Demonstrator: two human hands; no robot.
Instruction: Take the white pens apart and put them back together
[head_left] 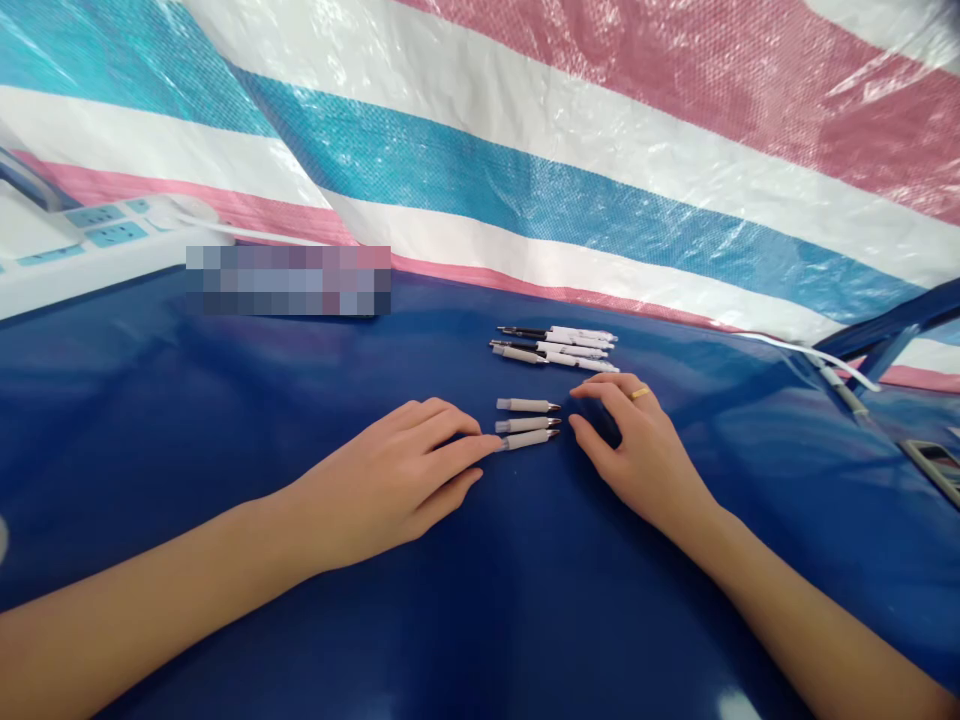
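Three short pen barrels (527,425) with pale grips and dark pointed tips lie side by side on the blue table, tips toward the right. My left hand (427,465) rests at their left with fingers stretched out, a fingertip touching the clear end of the nearest barrel. To the right of the tips is my right hand (622,420), fingers apart and curved, a ring on one finger, nothing in its grasp. Beyond them lies a group of several white and black pen parts (577,345), with one pale-gripped barrel (519,354) among them.
A white power strip (112,250) stands at the back left, beside a blurred-out box (289,282). Behind the table (465,620) hangs a striped plastic sheet (525,190). At the right are a white cable (810,350), a dark metal bar (892,325) and a device's edge (934,465).
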